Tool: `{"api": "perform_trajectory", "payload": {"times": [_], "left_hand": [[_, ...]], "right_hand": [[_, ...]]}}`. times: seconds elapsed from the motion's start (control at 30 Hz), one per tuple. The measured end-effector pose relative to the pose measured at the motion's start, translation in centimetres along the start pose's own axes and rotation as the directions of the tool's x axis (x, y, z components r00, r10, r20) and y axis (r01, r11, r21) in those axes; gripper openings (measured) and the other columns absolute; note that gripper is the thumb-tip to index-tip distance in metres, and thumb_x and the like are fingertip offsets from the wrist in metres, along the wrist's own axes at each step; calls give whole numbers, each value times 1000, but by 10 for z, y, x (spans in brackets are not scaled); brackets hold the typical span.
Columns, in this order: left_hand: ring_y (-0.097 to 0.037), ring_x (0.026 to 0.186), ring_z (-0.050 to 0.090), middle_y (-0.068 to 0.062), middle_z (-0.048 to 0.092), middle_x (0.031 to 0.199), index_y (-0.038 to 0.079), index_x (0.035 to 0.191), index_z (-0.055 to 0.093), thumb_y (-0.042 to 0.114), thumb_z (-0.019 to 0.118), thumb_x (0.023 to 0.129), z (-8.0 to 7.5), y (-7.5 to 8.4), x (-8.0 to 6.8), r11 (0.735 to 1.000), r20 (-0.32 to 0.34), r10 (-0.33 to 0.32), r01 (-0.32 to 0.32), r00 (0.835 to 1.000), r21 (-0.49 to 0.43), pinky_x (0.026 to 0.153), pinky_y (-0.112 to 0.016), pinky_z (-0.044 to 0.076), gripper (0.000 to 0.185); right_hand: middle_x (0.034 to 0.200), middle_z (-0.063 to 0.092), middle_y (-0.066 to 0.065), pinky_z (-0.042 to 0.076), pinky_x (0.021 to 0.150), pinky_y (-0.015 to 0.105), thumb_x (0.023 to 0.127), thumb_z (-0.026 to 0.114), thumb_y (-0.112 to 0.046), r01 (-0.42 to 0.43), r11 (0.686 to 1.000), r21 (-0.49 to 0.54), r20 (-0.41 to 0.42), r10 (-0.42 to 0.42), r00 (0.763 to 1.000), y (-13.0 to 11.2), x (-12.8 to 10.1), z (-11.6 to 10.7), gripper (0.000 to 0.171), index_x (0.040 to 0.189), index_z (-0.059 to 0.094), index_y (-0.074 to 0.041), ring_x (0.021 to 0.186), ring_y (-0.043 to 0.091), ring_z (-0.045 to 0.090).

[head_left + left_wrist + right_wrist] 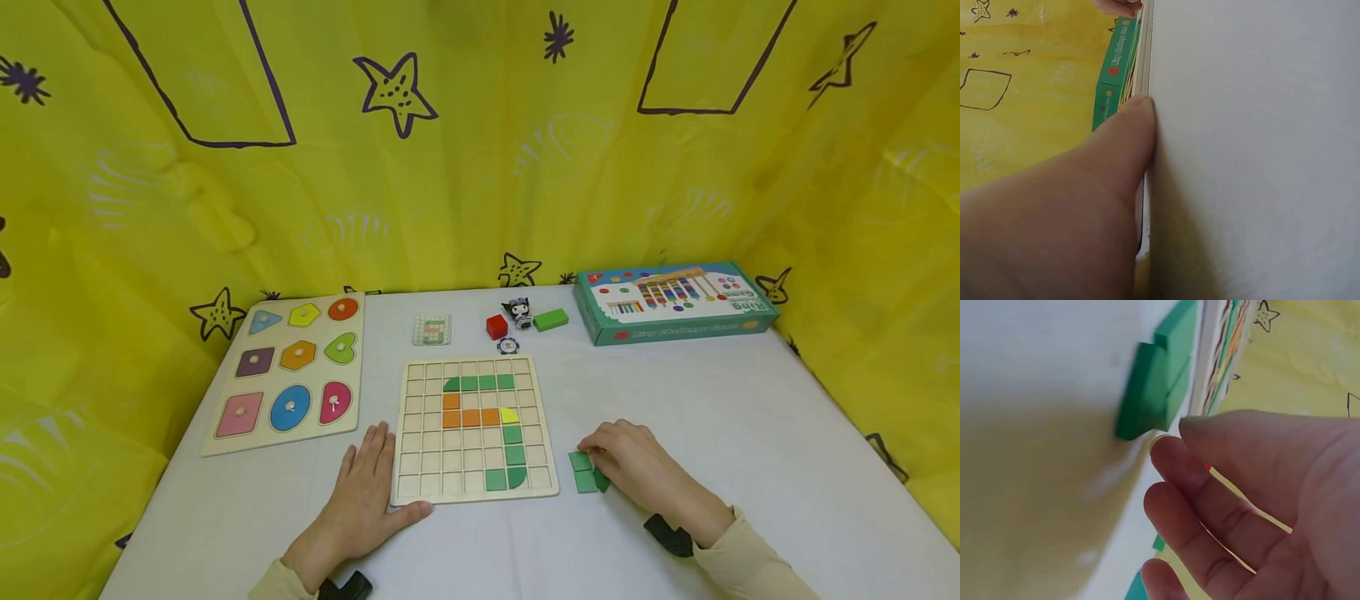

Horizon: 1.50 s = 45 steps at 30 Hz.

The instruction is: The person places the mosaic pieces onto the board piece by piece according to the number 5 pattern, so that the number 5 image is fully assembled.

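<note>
The grid board [474, 429] is laid flat on the white table [750, 417], near its front edge and between the two hands, with green, orange and yellow tiles set into some of its squares. The shape puzzle [288, 371] is placed just to the left of it, and the teal game box [671, 300] is set well apart at the far right. The left hand [363, 492] is rested flat on the table against the board's left edge, its fingers extended and relaxed, the thumb pressed along the board's near corner. The right hand [637, 462] is held over the green tiles [583, 472] that lie on the table just to the right of the board; its fingers are loosely bent at the tiles, and whether a tile is actually pinched cannot be told. A small card [432, 329], a green block [551, 319], a red cube [497, 326] and a small figure [519, 312] are seen beyond the board
</note>
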<state>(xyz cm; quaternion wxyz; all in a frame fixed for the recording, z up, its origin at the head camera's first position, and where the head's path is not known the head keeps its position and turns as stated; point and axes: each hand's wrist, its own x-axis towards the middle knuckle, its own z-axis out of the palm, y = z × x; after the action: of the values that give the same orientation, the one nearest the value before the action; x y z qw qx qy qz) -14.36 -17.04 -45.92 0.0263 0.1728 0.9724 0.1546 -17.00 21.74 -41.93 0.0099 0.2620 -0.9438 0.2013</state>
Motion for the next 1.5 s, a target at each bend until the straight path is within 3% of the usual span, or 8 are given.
{"api": "perform_trajectory", "payload": {"times": [0.27, 0.5, 0.77, 0.97, 1.13, 1.3, 1.5], "left_hand": [[-38, 145, 9, -24, 18, 157, -9, 149, 25, 77, 51, 82, 2, -1, 0, 1000, -6, -10, 10, 1000, 4, 111, -61, 11, 113], [-39, 145, 9, -25, 16, 157, -10, 149, 24, 77, 52, 82, 4, -2, 0, 1000, -20, 2, -2, 1000, 6, 111, -62, 11, 113], [-38, 145, 8, -23, 16, 158, -8, 150, 23, 78, 49, 82, 3, -1, 1, 1000, 14, -10, 10, 1000, 2, 111, -62, 10, 113], [-38, 145, 8, -23, 16, 158, -9, 150, 23, 77, 50, 82, 3, -2, 1, 1000, 7, -4, 4, 1000, -5, 111, -62, 10, 113], [-38, 145, 7, -24, 15, 158, -9, 150, 23, 77, 50, 82, 2, -2, 2, 1000, 8, -3, 3, 1000, -7, 111, -61, 9, 113], [-39, 145, 7, -24, 15, 158, -10, 150, 22, 77, 49, 82, 1, -1, 2, 1000, 15, 0, 0, 1000, -1, 111, -62, 9, 113], [-39, 145, 8, -25, 16, 157, -11, 149, 24, 76, 50, 83, 1, -2, 1, 1000, 8, 1, -1, 1000, -4, 111, -62, 11, 112]], "right_hand": [[91, 61, -12, 42, 74, 37, 84, 75, -6, -13, 1000, 21, 15, 12, 1000, 3, 1, 5, 20, 102, 73, -12, 85, 11, 53], [78, 48, -14, 37, 69, 34, 81, 80, -13, -63, 998, -6, 56, 64, 996, -4, 9, 9, 21, 101, 72, -12, 77, 10, 45], [92, 57, -3, 44, 78, 39, 83, 80, -16, -71, 997, -30, 37, 72, 997, -17, 20, 17, 20, 97, 69, -8, 89, 18, 54], [96, 61, -4, 46, 78, 37, 85, 78, -21, 60, 998, 34, 14, -60, 998, -42, 34, 25, 22, 102, 69, -9, 91, 15, 55], [90, 60, -10, 44, 74, 31, 83, 79, -24, 187, 980, 65, 2, -187, 982, -66, 44, 36, 18, 93, 68, -15, 85, 9, 52], [84, 59, -11, 41, 71, 26, 82, 81, -24, 281, 960, 7, -25, -281, 960, -82, 52, 44, 14, 85, 68, -18, 81, 8, 53], [83, 60, -12, 37, 71, 25, 83, 79, -25, 307, 949, -73, 3, -308, 951, -95, 59, 50, 13, 84, 68, -19, 80, 9, 50]]}}
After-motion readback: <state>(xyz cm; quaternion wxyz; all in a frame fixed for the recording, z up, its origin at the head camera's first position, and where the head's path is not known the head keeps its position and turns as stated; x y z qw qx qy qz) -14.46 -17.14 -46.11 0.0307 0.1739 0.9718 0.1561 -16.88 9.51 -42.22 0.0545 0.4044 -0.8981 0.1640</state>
